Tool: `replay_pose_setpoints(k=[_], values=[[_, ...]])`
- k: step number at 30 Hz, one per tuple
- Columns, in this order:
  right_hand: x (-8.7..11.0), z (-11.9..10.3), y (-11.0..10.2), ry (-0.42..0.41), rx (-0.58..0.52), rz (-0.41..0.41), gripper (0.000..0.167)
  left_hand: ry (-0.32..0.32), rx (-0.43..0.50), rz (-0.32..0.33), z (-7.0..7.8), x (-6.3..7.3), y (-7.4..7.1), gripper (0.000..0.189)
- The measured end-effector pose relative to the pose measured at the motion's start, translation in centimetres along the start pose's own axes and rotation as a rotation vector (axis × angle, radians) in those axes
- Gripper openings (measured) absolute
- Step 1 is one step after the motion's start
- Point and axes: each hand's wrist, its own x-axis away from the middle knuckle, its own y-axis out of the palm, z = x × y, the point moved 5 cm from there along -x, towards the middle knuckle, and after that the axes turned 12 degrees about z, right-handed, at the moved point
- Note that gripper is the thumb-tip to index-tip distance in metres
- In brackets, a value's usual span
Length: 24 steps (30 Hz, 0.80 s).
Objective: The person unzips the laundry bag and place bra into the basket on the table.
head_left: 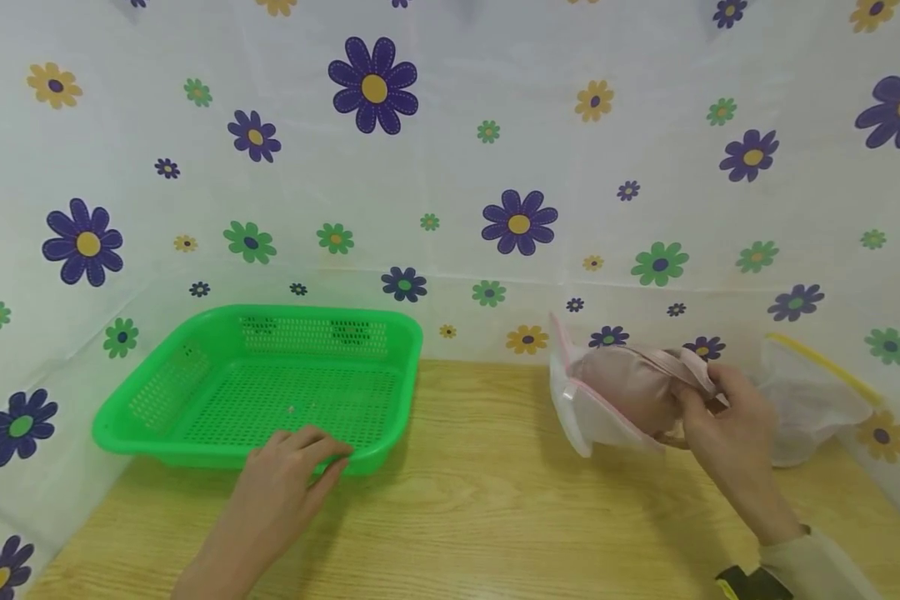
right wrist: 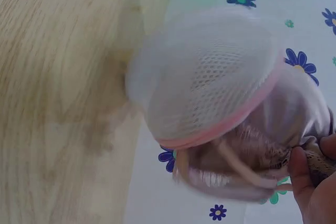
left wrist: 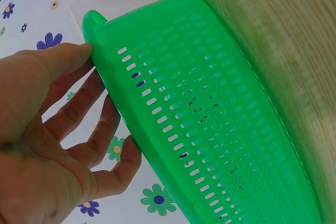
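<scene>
My left hand (head_left: 292, 467) grips the near rim of a green plastic basket (head_left: 412, 350) by its right corner. In the left wrist view, the thumb and fingertips meet the rim of the basket (left wrist: 173, 93). At the right, my right hand (head_left: 735, 442) pinches a mauve satin bra (head_left: 622, 379) with lace and straps. The bra's far part sits inside a white mesh laundry bag (head_left: 596, 425) with a pink zipper edge. Both hang just above the table; in the right wrist view the mesh bag (right wrist: 210, 72) is blurred.
A second white mesh bag (head_left: 802, 408) with a yellow edge stands at the far right, behind the right hand. Tiny specks lie on the basket's floor. A flowered sheet (head_left: 450, 150) rises behind the wooden table (head_left: 457, 517).
</scene>
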Motion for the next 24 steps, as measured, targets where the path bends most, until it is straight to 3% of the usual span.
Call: replay_pose_setpoints(k=[6,14,24], values=[[-0.6,-0.4,-0.3,-0.011,-0.034,0.066,0.01,0.004,-0.003,0.007,0.0,-0.1,0.0,0.016],[-0.1,0.4,-0.4,0.061,-0.059,0.018,0.014,-0.008,-0.027,-0.012,0.0,0.0,0.0,0.016],[0.2,0.7,-0.8,0.055,-0.077,-0.022,0.021,0.022,-0.058,0.009,-0.2,0.3,-0.2,0.019]])
